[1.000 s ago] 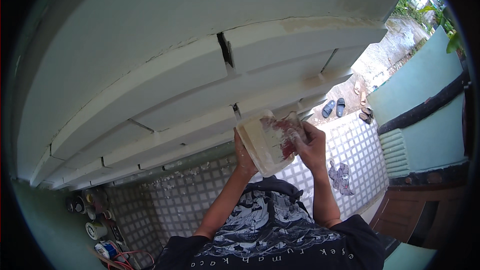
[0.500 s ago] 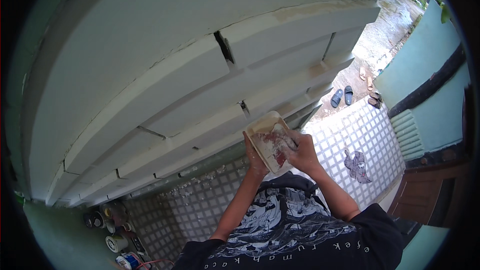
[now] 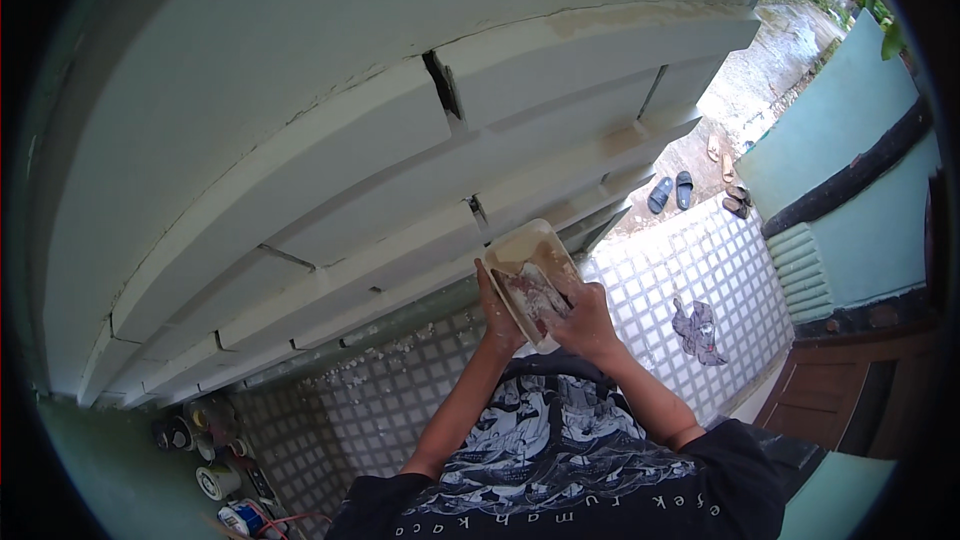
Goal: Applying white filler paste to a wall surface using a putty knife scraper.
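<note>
A cream rectangular plastic tub [image 3: 538, 235] with pale paste in it is held up in front of my dark shirt. My left hand [image 3: 496, 307] is closed on its left side. My right hand [image 3: 586, 320] is closed at the tub's lower right, gripping a flat red scraper [image 3: 533, 296] smeared with whitish paste, which lies inside the tub. Just beyond the tub is a white-painted stepped structure [image 3: 380, 160] with cracks and dark open slots.
Below, a tiled floor [image 3: 635, 270] has white debris and a crumpled cloth [image 3: 698, 332]. Sandals [image 3: 684, 190] lie at its far edge. Cans and buckets [image 3: 215, 480] stand lower left. A green wall [image 3: 830, 140] and wooden door [image 3: 820, 390] are at right.
The scraper, raised over the tub's right side a second ago, has moved down into it with my right hand. The tub is turned more upright in view. The camera view has shifted slightly.
</note>
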Demonstrator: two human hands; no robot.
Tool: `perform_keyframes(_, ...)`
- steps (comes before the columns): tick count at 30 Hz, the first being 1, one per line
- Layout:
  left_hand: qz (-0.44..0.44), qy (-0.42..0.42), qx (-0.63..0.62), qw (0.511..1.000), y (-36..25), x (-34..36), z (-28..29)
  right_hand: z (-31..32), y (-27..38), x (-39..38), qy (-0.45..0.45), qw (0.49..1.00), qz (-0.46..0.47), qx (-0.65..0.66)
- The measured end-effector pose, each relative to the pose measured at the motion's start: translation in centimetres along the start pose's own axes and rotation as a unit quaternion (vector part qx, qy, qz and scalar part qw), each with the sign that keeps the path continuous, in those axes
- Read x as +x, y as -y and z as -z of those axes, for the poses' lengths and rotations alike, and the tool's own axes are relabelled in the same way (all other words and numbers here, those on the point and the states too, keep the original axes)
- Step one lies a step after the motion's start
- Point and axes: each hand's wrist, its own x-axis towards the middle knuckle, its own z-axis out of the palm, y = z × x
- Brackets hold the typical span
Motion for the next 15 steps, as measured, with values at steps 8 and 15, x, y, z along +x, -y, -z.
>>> perform_keyframes(8,0.03,0.0,0.024,0.999,0.0,-0.3,-0.1,0.9,-2.9,0.4,-0.012,0.984,-0.093,0.151)
perform_keyframes(15,0.026,-0.003,0.019,0.999,1.0,-0.2,0.9,2.4,0.0,0.0,-0.015,0.993,-0.113,0.014)
